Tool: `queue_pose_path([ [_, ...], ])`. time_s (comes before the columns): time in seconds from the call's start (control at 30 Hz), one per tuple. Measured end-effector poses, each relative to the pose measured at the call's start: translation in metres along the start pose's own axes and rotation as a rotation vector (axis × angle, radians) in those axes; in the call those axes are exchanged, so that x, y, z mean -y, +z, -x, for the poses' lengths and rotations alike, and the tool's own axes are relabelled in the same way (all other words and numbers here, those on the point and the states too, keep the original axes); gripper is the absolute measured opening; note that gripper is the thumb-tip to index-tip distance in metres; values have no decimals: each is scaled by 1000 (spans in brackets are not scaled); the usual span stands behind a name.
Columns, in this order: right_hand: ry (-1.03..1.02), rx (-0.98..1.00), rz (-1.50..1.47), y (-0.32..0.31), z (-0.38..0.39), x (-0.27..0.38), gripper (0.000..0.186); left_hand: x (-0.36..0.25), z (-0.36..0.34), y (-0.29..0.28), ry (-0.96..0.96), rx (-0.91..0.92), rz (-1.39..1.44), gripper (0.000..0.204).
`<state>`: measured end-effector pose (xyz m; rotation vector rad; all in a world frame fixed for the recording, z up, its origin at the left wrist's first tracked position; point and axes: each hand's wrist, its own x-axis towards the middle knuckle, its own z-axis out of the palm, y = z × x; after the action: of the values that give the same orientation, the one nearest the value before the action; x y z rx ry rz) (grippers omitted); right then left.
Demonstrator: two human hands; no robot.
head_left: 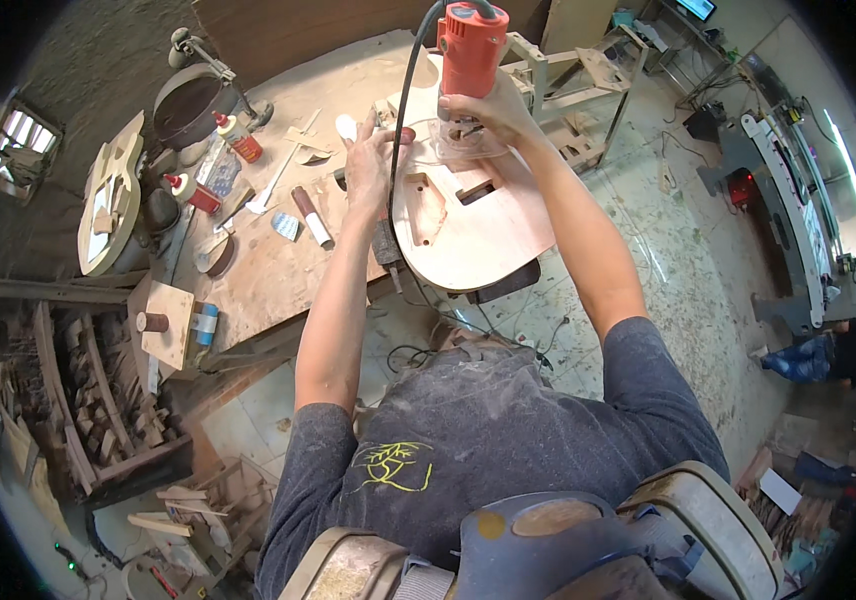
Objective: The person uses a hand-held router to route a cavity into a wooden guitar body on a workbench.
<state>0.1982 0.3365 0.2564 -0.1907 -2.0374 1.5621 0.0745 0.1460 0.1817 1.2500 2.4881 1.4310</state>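
Note:
A pale wooden guitar body with routed pockets lies on the workbench, its rounded end past the front edge. My right hand is wrapped round a red handheld router, whose clear base rests on the body's upper part. At the body's left edge, my left hand has its fingers bent beside a small dark red rounded piece. What those fingers grip is too small to tell. A black cord hangs from the router past my left hand.
Glue bottles, a brown sanding roll and a desk lamp stand or lie on the workbench. Another guitar body leans at the left. Scrap wood fills a bin. Cables trail over the floor below the bench.

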Motion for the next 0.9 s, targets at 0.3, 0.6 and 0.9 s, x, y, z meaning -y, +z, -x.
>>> queue_pose_path([
  [0.3,-11,-24,-1,-6,-7,-7,40,10,-9,12,31,10,-112,33],
  [0.6,21,-17,7,-6,-12,-9,38,18,-11,18,36,-17,-96,33],
  [0.9,30,13,-10,-6,-14,-6,37,23,-12,21,60,-49,-96,35],
])
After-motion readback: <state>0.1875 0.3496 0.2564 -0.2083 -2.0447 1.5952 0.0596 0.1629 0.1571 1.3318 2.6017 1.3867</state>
